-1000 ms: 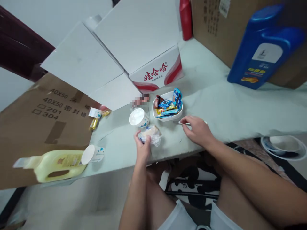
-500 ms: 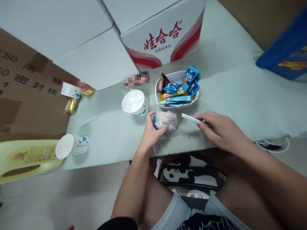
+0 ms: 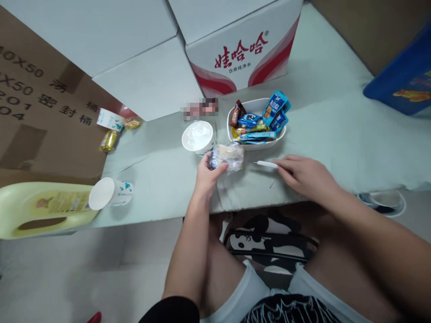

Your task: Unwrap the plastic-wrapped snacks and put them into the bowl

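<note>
Surveying the table [image 3: 336, 134]: one white box [image 3: 242, 49], one yellow jug [image 3: 43, 208], one upright cup [image 3: 198, 137], one toppled cup [image 3: 109, 194] and one bowl [image 3: 266, 146] of snacks. The left hand [image 3: 206, 174] grips one clear-wrapped packet [image 3: 229, 157] beside the upright cup, as before. The right hand [image 3: 305, 177] holds one white pen [image 3: 266, 164] by its end; it lies flat, long axis left-right, tip toward the packet, more level than half a second ago.

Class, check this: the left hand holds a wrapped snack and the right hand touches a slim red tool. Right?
No. The head view shows the slim tool is white, not red. The left hand holds the wrapped snack, and the right hand touches it.
</note>
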The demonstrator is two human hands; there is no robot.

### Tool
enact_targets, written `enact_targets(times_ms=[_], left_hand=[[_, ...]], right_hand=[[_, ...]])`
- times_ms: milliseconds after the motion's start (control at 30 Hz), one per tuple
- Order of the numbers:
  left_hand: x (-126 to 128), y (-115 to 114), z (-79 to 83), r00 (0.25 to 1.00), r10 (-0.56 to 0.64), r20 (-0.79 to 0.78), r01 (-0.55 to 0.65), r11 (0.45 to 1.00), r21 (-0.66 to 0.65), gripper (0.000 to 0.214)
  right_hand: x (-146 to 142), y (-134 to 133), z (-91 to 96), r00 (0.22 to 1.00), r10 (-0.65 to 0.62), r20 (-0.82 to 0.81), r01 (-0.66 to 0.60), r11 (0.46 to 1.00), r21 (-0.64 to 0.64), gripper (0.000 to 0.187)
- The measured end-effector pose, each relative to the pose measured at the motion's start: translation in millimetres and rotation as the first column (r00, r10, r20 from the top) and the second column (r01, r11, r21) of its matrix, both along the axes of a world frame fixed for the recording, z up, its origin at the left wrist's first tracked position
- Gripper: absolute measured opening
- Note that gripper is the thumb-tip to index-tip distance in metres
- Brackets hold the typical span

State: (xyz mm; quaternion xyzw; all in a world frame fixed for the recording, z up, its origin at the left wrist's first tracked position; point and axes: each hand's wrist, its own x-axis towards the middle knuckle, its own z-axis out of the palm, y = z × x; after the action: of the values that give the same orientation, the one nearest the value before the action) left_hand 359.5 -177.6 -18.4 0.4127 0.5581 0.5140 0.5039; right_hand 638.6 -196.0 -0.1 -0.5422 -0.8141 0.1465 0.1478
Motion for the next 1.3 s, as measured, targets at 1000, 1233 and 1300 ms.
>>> enact_targets(times_ms=[1000, 1233, 1300], left_hand=[[-6, -7, 6.2, 0.963, 0.202, -0.176, -0.194, 0.979, 0.063, 0.045], [-13, -13, 16.0, 0.945, -0.060, -0.320, 0.135, 0.967, 0.218, 0.032], [-15, -14, 20.7, 0.987, -0.095, -0.130, 0.123, 0.965, 0.230, 0.041]], right_hand=[[26, 18, 14.5, 0.893, -0.241, -0.381, 0.309, 0.943, 0.126, 0.027], [-6, 7, 16.2, 0.911, 0.273, -0.308, -0.231, 0.958, 0.168, 0.030], [-13, 1, 20.8, 0.888, 0.381, -0.258, -0.383, 0.923, 0.044, 0.026]])
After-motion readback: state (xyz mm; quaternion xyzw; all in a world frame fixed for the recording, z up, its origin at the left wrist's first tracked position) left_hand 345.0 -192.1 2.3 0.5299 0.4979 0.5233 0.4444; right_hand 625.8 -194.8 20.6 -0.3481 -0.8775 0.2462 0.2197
